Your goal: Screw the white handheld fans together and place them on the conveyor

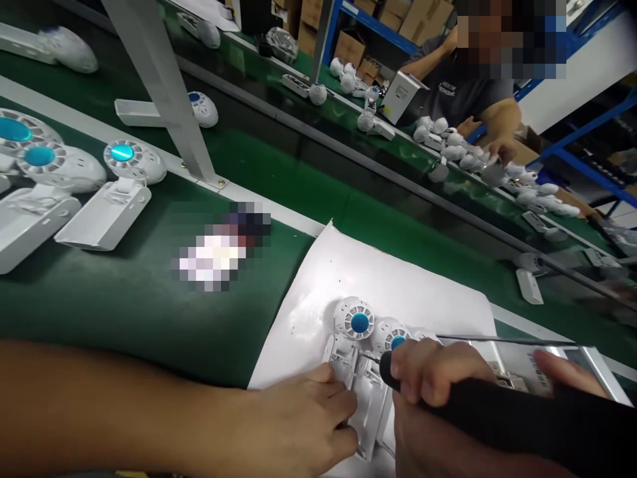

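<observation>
My left hand point(303, 418) reaches in from the left, fingers bent over the long open base of a white device point(365, 411). Two round vented heads with blue centres, the left head point(354, 317) and the right head point(393, 333), stand at the far ends of such bases. My right hand point(442, 372) wraps around a thick black screwdriver point(478, 401). Its thin shaft points left at the hinge end of a base, close to my left fingers. Whether the tip touches a screw cannot be made out. My hands partly cover the bases.
White sheet point(318, 292) lies under the devices on the green bench point(223, 338). More white devices point(112, 192) stand at left, near a metal post point(164, 93). A metal-framed tray point(592, 372) is at right. Across the conveyor point(279, 172), a person point(462, 93) handles white parts.
</observation>
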The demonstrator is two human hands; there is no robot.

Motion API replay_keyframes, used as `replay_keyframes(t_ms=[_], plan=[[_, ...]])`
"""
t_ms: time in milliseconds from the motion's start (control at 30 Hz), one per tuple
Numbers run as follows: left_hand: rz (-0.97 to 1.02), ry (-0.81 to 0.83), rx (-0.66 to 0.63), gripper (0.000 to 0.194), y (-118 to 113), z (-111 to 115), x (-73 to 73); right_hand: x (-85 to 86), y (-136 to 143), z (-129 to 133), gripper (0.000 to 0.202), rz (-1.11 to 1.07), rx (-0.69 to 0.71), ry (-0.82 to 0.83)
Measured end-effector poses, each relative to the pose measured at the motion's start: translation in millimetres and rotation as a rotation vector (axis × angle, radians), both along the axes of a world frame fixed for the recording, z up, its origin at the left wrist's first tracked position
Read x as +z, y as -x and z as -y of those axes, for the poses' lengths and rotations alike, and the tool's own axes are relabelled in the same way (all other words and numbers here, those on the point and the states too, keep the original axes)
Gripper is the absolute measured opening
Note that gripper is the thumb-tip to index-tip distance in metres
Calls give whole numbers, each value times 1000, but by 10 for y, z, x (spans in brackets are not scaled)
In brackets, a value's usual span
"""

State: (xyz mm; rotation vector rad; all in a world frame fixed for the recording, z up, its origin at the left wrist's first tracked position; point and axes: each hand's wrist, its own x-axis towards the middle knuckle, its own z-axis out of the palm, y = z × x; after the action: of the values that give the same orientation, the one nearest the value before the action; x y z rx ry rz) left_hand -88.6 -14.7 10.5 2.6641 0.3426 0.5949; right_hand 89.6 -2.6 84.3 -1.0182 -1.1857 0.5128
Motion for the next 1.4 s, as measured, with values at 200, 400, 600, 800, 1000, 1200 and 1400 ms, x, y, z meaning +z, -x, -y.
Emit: replay_keyframes(t_ms=[200,400,600,800,1000,1200,1400], plan=[[18,-28,21,14,-1,19,-15,-46,302,-244,55,-133,49,-18],[27,-38,26,12,2,13,-8,-70,310,-288,54,-230,136,9],[-4,-41,17,12,10,5,15,-40,253,-213,53,-195,142,-9],[-11,-13,3,12,9,13,1,-8,174,-163,56,-159,134,-21],[6,-44,15,13,7,7,12,-219,257,-285,45,-184,291,-5],[-31,-65,54,11,15,-8,154,-354,315,-314,41,-253,245,1],[-23,-45,42,12,-42,-24,50,-123,214,-364,51,-292,192,-129]])
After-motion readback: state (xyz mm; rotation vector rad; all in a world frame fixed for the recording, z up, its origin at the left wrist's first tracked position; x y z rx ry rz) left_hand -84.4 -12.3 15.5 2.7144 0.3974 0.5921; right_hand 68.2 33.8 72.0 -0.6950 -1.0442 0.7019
